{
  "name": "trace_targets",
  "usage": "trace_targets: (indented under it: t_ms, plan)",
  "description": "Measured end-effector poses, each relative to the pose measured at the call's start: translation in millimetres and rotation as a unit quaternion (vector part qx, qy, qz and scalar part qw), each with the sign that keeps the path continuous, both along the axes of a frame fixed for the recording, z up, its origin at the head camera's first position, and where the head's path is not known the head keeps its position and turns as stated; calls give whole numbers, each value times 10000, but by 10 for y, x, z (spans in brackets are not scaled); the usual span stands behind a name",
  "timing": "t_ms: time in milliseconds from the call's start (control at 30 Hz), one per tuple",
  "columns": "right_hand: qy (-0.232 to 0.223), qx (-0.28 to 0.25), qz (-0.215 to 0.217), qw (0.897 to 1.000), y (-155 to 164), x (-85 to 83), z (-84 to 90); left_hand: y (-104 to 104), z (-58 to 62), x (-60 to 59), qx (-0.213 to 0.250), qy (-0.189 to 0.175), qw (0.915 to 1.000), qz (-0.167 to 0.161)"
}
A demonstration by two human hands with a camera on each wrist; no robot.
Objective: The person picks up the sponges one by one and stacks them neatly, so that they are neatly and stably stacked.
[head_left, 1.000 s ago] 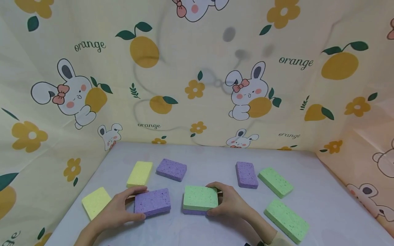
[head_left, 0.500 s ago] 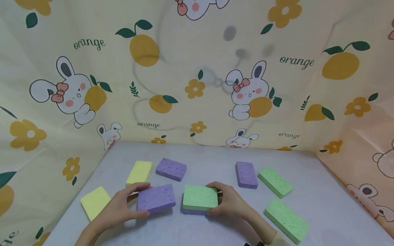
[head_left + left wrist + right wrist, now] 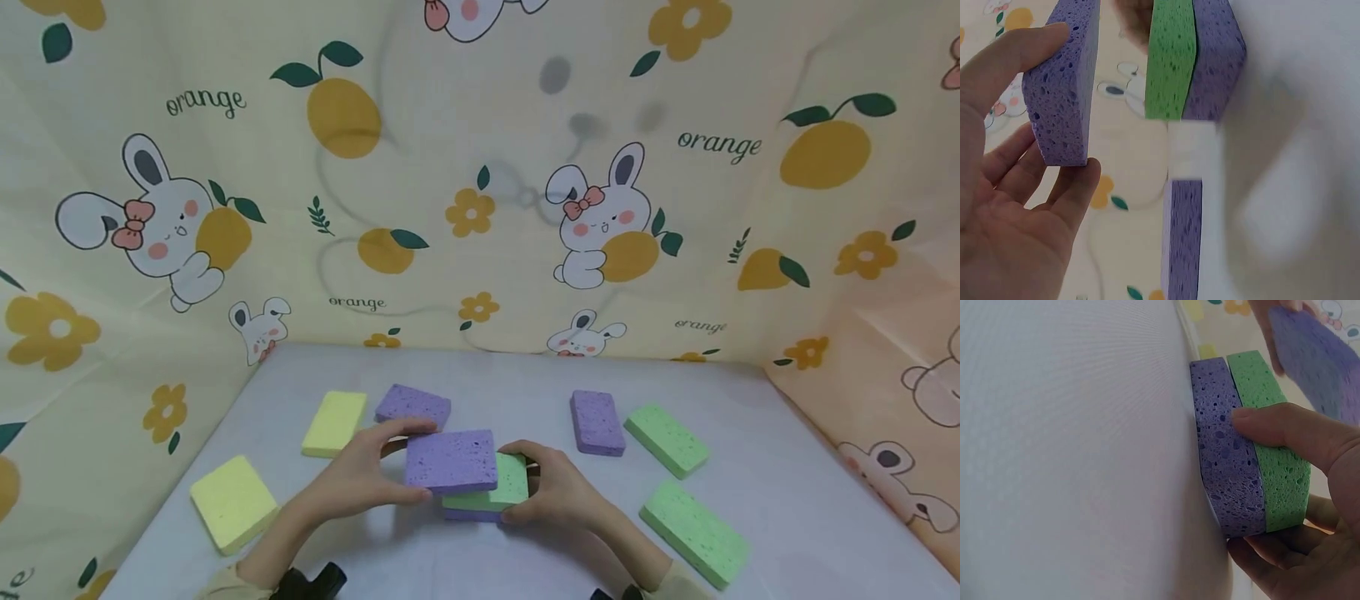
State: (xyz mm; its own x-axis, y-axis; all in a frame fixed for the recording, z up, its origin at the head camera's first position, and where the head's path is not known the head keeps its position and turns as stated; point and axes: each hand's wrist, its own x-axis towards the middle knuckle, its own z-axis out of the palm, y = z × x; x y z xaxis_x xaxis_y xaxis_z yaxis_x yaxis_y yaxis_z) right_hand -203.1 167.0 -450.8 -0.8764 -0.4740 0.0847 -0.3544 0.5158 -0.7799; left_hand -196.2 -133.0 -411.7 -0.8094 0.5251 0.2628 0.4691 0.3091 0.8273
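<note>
My left hand (image 3: 408,463) grips a purple sponge (image 3: 453,458) by its far and near edges, lifted off the table and partly over a green sponge (image 3: 512,483). That green sponge lies on another purple sponge (image 3: 467,515), and my right hand (image 3: 525,485) grips this pair by its right end. The left wrist view shows the held purple sponge (image 3: 1066,75) between thumb and fingers of the left hand (image 3: 1054,119), a gap away from the green sponge (image 3: 1171,62). In the right wrist view the right hand (image 3: 1247,487) has its thumb across the green sponge (image 3: 1272,469) and the purple sponge (image 3: 1225,469).
Loose sponges lie on the pale table (image 3: 787,500): two yellow (image 3: 333,422) (image 3: 232,502) at left, purple ones (image 3: 412,406) (image 3: 597,422) behind, two green (image 3: 666,439) (image 3: 693,533) at right. Patterned cloth walls (image 3: 480,208) close the back and sides.
My left hand has lifted the purple sponge off the table and carried it right, over the green sponge. The right hand has kept its hold on the pair.
</note>
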Motion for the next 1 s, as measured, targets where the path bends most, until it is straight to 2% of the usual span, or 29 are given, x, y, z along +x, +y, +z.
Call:
trace_targets:
  t_ms: [167, 333, 433, 667, 900, 1000]
  plan:
    - [-223, -45, -3, 9997, -5, 0, 15, 212, 2, -102, -31, 21, 9996, -266]
    - [-269, -192, 22, 9995, -5, 0, 5, 349, -68, -160, -107, -96, 9993, -345]
    - [-219, -232, 26, 9995, -6, -1, 3, 395, -107, -178, -192, -129, 9992, -337]
    - [-271, -235, 34, 9994, -24, 10, 25, 421, -151, -183, -445, 40, 9979, -467]
    - [-201, -119, -24, 9997, -109, 157, 322, 391, -206, -209, -348, -233, 9983, -402]
    - [-188, -79, -41, 9998, -117, 169, 351, 379, -236, -232, -351, -316, 9981, -406]
